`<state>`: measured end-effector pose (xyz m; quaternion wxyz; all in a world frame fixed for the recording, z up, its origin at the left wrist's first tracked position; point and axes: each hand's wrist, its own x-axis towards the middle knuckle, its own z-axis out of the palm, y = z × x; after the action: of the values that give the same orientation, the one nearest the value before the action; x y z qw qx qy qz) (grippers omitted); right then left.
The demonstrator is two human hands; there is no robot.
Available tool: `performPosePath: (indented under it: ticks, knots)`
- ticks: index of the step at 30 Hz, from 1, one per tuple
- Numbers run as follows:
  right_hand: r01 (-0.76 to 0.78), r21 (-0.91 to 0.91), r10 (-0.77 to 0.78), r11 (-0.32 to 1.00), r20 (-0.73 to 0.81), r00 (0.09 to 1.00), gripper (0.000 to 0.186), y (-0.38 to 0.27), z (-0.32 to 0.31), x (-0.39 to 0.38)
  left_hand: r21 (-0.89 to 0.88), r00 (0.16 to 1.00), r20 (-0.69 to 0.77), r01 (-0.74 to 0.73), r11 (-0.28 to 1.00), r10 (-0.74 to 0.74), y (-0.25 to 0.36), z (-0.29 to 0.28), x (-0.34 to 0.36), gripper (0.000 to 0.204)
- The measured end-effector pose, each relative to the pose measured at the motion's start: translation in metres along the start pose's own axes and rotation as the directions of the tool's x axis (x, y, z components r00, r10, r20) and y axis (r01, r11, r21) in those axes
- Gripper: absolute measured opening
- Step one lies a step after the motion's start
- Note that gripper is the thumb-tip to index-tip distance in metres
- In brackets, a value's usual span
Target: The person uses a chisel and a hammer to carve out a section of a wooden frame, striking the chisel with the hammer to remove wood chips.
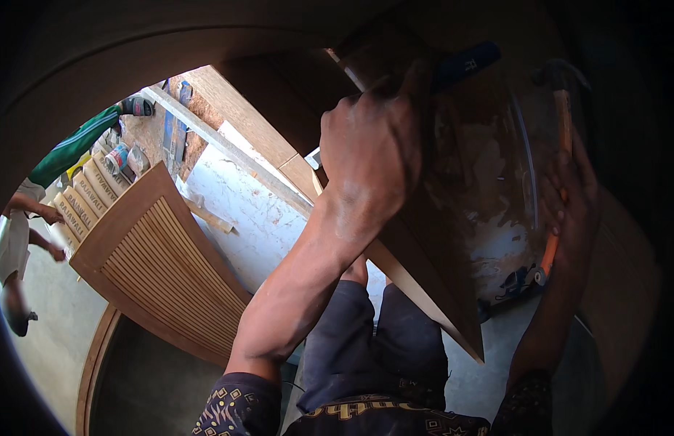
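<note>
My left hand (373,145) is closed round a blue-handled chisel (467,64), whose handle sticks out to the upper right. The blade end is hidden behind the hand and in shadow. My right hand (569,192) grips the orange lower handle of a hammer (563,120), its dark head uppermost and apart from the chisel. Below my left hand, a wooden piece with a pale lit edge (424,305) slants down to a pointed corner over my legs. Dark wood surrounds the chisel, too dim to make out fully.
A slatted wooden panel (170,269) leans at the left, beside a white stained board (239,207). Stacked packs (90,190) stand behind it. At the far left is a person in pale clothing (21,240); a green-trousered leg (79,145) shows above. A wooden frame (93,363) stands lower left.
</note>
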<state>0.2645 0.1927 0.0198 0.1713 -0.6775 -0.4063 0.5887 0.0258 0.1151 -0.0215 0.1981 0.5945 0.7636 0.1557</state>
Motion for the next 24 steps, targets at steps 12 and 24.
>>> performPosePath:
  ticks: [12, 24]
  knots:
    - [0.020, -0.009, -0.020, 1.000, 0.008, 1.000, 0.061, 0.001, -0.001, 0.001, 0.062, 0.998, -0.059, -0.028, 0.998, 0.031, -0.002, 0.003, -0.002, 0.023]
    - [0.078, -0.097, -0.075, 0.992, 0.032, 0.997, 0.056, -0.019, 0.020, 0.025, 0.031, 0.999, -0.037, 0.006, 1.000, -0.005, -0.002, 0.004, -0.001, 0.007]
